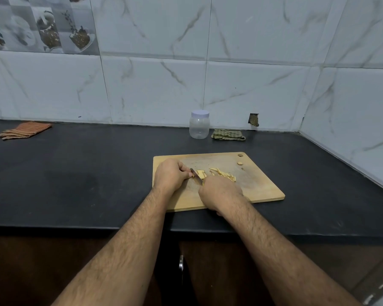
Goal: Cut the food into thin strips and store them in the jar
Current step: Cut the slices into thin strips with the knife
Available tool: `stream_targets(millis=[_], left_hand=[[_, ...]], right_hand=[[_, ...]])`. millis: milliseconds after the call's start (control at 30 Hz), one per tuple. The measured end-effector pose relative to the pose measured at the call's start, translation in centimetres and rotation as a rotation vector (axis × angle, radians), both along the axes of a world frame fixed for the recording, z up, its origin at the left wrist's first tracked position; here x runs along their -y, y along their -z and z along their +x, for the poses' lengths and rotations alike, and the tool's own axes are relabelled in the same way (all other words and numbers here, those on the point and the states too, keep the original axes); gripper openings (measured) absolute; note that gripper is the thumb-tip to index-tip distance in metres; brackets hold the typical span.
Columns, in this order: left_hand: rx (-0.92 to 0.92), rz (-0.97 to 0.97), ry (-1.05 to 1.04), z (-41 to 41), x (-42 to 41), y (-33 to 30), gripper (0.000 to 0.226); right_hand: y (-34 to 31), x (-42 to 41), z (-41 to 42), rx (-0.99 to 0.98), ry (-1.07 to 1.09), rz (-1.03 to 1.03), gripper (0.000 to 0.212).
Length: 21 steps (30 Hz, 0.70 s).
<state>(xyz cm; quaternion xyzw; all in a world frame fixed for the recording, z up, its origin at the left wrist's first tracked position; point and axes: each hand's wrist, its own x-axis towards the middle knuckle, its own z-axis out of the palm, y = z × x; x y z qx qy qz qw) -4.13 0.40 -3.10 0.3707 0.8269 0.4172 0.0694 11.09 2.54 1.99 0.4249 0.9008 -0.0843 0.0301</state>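
- Knife (196, 176) at frame centre, gripped by right hand (219, 193), blade slanting up-left.
- Left hand (170, 175) just left, pinching food (200, 173).
- Jar (199, 124) above, lidded.

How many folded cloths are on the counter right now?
2: an orange striped cloth at the far left by the wall, and a green checked cloth just right of the jar.
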Motion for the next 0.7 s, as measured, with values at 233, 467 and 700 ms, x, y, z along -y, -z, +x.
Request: stream_targets(millis=[233,467,700], left_hand=[[-0.002,-0.014,-0.005,0.11,0.08,-0.09,0.002],[0.004,-0.007,-0.019,0.29,0.11,-0.07,0.002],[0.009,-0.017,-0.026,0.50,0.10,-0.22,0.003]], right_hand=[[0.10,-0.33,-0.20,0.001,-0.011,-0.004,0.026],[0.18,-0.47,-0.51,-0.007,-0.002,-0.011,0.023],[0.19,-0.64,-0.41,0.000,-0.009,0.004,0.025]])
